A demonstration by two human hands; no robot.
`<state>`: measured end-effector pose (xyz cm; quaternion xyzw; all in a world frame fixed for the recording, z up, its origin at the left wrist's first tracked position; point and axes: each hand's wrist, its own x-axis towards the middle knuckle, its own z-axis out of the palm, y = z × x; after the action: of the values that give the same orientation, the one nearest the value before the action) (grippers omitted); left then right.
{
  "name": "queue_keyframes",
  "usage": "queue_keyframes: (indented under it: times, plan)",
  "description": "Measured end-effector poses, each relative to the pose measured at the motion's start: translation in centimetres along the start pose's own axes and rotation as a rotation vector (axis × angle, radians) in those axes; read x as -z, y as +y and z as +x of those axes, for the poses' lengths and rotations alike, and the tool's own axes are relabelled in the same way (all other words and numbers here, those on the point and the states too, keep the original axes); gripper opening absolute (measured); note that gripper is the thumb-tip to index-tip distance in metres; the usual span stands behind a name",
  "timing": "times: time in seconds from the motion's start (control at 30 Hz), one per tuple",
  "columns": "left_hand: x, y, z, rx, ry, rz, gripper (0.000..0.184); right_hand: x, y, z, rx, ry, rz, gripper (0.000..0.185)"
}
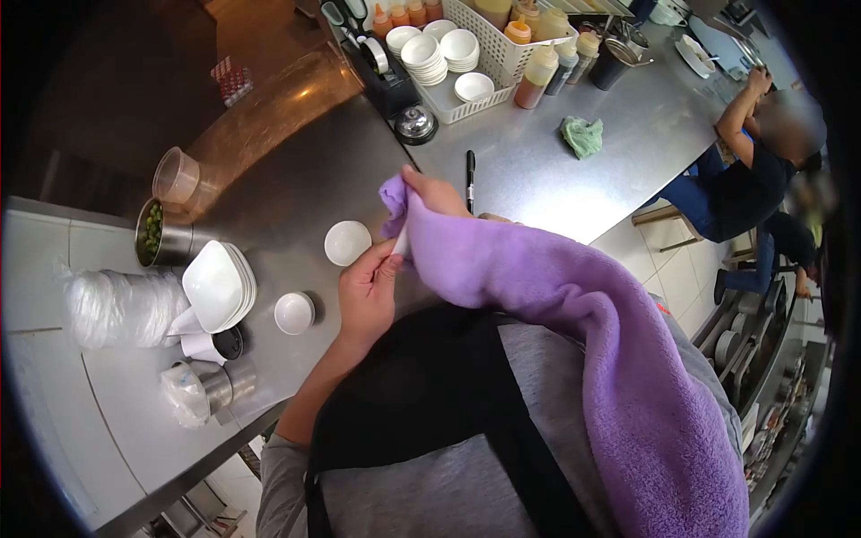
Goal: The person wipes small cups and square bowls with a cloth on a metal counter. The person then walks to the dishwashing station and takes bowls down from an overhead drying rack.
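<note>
A long purple towel [529,260] runs from my hands back over my right forearm and down my side. My right hand [437,195] is closed round the towel's far end, its fingers partly covered by cloth. My left hand [369,291] pinches the edge of a small white dish [403,240], mostly hidden inside the towel. To the left of my hands, two small white bowls, one farther [347,243] and one nearer [294,313], stand apart on the steel counter [278,197]. A black marker [471,179] lies just beyond my right hand.
Stacked white dishes [220,285], a metal pot [166,235] and plastic-wrapped containers [117,309] stand at left. Beyond are a call bell [415,125], a white basket [466,111] with bowls, sauce bottles [536,79] and a crumpled green cloth [583,136]. Other people [758,179] are at right.
</note>
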<state>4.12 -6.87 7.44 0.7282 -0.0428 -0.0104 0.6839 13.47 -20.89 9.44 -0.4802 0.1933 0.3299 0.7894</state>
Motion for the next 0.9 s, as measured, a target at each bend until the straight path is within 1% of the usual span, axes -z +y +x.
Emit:
queue_keyframes:
  times: [0.03,0.07,0.1,0.13,0.17,0.2,0.23,0.27,0.3,0.33,0.37,0.4,0.43,0.47,0.5,0.53,0.57,0.6,0.63,0.67,0.73,0.77,0.8,0.83,0.87,0.9]
  plan:
    - [0.2,0.0,0.2,-0.131,0.026,0.194,0.018,1.5,2.0,1.5,-0.031,-0.175,0.201,0.039]
    - [0.6,-0.1,0.3,-0.260,0.053,0.390,0.015,3.4,4.2,3.5,-0.042,-0.182,0.190,0.039]
    - [1.3,-1.3,0.4,-0.307,0.106,0.393,0.014,5.3,6.3,5.4,0.062,-0.145,-0.001,0.037]
    - [2.3,-2.5,0.4,-0.299,0.121,0.395,0.014,6.3,6.5,5.6,0.109,-0.135,-0.099,0.036]
    - [3.6,-3.6,0.3,-0.381,0.130,0.567,0.013,7.2,6.8,5.7,0.155,-0.120,-0.198,0.035]
    - [4.4,-4.5,0.0,-0.457,0.134,0.741,0.013,7.7,5.8,4.8,0.084,-0.196,-0.023,0.031]
    - [4.7,-5.1,-0.5,-0.233,0.195,0.638,0.014,8.1,4.8,4.0,0.009,-0.267,0.154,0.027]
    - [5.0,-5.7,-0.8,-0.220,0.204,0.641,0.014,8.3,4.3,3.6,-0.066,-0.333,0.334,0.025]
    - [5.2,-6.2,-0.6,-0.291,0.266,0.684,0.014,8.3,4.2,3.8,-0.042,-0.334,0.472,0.023]
    - [5.5,-6.6,-0.5,-0.365,0.325,0.726,0.014,7.4,3.7,3.1,-0.052,-0.336,0.470,0.023]
    - [5.9,-7.0,-0.3,-0.359,0.330,0.727,0.014,6.4,2.9,2.2,0.085,-0.094,0.269,0.022]
    - [6.3,-7.1,-0.1,-0.399,0.301,0.850,0.017,5.7,2.4,1.7,0.223,0.145,0.064,0.021]
    - [6.6,-7.2,0.1,-0.439,0.271,0.973,0.020,5.6,2.5,1.7,0.222,0.142,0.059,0.021]
    - [6.5,-7.2,-0.1,-0.438,0.275,0.973,0.020,5.7,2.8,1.7,0.395,0.186,-0.171,0.022]
    - [6.1,-6.9,-0.2,-0.447,0.286,1.010,0.025,5.7,3.0,1.7,0.567,0.229,-0.401,0.023]
    - [5.6,-6.8,-0.4,-0.457,0.296,1.047,0.030,5.7,3.4,1.7,0.568,0.228,-0.403,0.023]
    - [5.2,-7.3,-0.7,-0.457,0.297,1.045,0.030,5.7,3.8,1.6,0.808,0.188,-0.566,0.024]
    - [4.8,-8.2,-1.2,-0.439,0.142,0.896,0.039,5.6,4.3,1.4,1.045,0.143,-0.728,0.025]
    - [4.1,-8.5,-1.6,-0.419,-0.008,0.743,0.050,5.1,4.4,0.8,1.060,0.047,-0.768,0.027]
    - [3.2,-8.7,-1.8,-0.418,-0.006,0.742,0.050,5.1,4.8,0.7,1.059,0.046,-0.770,0.027]
    - [1.0,-8.7,-1.7,-0.197,0.016,0.626,0.070,4.9,5.5,0.7,1.195,-0.114,-1.297,0.028]
    - [0.4,-8.9,-1.5,-0.198,0.015,0.624,0.070,4.6,5.8,0.3,0.919,-0.250,-1.377,0.028]
    - [0.0,-9.4,-1.1,-0.169,0.025,0.569,0.077,4.8,6.9,0.5,0.917,-0.249,-1.378,0.028]
    - [-0.1,-9.9,-0.8,-0.137,0.035,0.514,0.084,5.1,8.4,1.0,0.966,-0.227,-1.553,0.030]
    - [0.0,-10.5,-0.3,-0.132,0.036,0.513,0.084,5.6,9.5,1.5,1.012,-0.205,-1.728,0.034]
    - [0.2,-11.2,0.3,-0.118,0.019,0.539,0.084,5.4,9.0,1.1,1.007,-0.209,-1.727,0.034]
